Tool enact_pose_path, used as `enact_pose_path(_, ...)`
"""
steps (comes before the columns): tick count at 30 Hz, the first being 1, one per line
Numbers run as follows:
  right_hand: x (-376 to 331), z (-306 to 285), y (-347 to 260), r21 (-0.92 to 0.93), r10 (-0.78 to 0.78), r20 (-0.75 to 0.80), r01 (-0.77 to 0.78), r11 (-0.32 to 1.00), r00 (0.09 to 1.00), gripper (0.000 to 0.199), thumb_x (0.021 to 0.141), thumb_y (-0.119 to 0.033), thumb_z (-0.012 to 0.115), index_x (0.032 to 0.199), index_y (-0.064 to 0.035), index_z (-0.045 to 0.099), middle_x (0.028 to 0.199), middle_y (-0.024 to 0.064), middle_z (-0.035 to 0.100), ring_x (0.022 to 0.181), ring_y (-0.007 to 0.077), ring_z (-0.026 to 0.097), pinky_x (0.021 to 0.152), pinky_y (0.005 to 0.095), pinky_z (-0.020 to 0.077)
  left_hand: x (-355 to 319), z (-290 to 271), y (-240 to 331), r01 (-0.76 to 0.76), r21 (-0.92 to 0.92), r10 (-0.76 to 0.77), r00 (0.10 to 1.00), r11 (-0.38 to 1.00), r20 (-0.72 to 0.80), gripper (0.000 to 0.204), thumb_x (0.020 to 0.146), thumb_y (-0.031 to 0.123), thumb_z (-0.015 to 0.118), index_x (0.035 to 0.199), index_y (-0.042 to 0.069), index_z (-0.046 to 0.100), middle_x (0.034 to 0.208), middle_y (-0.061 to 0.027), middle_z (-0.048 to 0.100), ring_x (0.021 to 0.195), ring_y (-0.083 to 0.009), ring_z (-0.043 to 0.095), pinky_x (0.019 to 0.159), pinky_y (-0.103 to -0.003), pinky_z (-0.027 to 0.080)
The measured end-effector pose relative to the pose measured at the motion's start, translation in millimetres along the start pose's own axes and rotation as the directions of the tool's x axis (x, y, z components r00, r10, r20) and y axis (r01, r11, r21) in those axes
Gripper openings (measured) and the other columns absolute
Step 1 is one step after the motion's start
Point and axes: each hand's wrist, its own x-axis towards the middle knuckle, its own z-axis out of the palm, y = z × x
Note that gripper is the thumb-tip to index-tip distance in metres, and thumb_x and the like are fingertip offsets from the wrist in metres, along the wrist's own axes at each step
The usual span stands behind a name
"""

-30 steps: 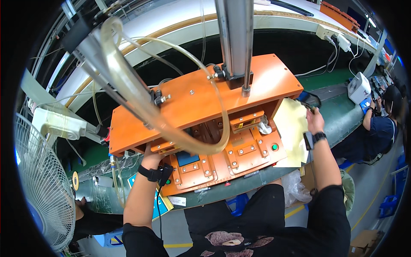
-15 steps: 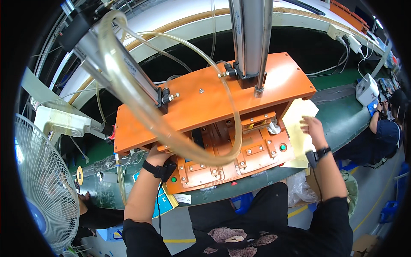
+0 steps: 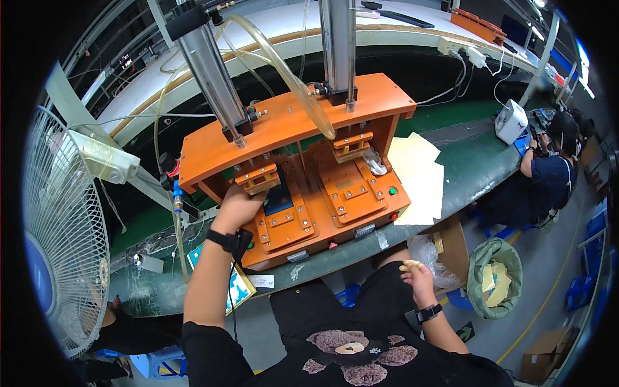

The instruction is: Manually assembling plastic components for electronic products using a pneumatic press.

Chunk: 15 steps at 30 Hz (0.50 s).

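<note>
An orange two-station pneumatic press [image 3: 293,122] stands on the bench in front of me. My left hand [image 3: 240,208] reaches under its left press head [image 3: 256,177]; the fingers are mostly hidden there. Beside that hand, a dark flat rectangular piece [image 3: 277,198] lies on the left fixture. The right fixture [image 3: 348,184] is lower and to the right, with a crumpled white cloth [image 3: 374,162] next to it. My right hand [image 3: 419,282] is off the bench above my lap, fingers curled together, with something small and pale yellow at the fingertips that I cannot make out.
Pale yellow sheets [image 3: 416,184] lie right of the press. A green-lined bin [image 3: 495,277] with yellow scraps and a cardboard box [image 3: 451,248] stand below the bench edge. A large fan [image 3: 68,232] is at left. Another person [image 3: 554,161] works at far right.
My right hand has moved from the yellow sheets down toward my lap, its fingers now curled. My left hand stays at the left press head. The view has shifted, bringing the bin into sight.
</note>
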Motion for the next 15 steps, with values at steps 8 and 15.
enact_pose_path(8,-2,17,-3,-0.081,-0.097,0.104,0.106,0.991,0.990,0.018,0.097,-0.014,0.059,0.108,-0.0029,0.066,0.091,0.0057,0.071,0.071,0.0083,0.062,0.062,0.0201,0.0484,-67,22,-16,-0.166,0.235,0.175,0.984,0.958,-0.016,0.031,0.092,0.018,0.062,0.119,0.003,0.062,0.140,-0.0249,0.044,0.133,-0.0402,0.039,0.112,-0.043,0.032)
enact_pose_path(15,69,16,-27,-0.361,-0.620,0.016,0.583,0.728,0.785,0.030,0.091,-0.018,0.066,0.113,0.0027,0.065,0.107,0.0120,0.066,0.099,0.0196,0.061,0.083,0.0300,0.0480,-91,51,-23,-0.284,0.125,0.310,0.886,0.951,-0.345,0.039,0.091,0.016,0.061,0.128,0.004,0.054,0.145,-0.0222,0.042,0.138,-0.0420,0.034,0.116,-0.047,0.026)
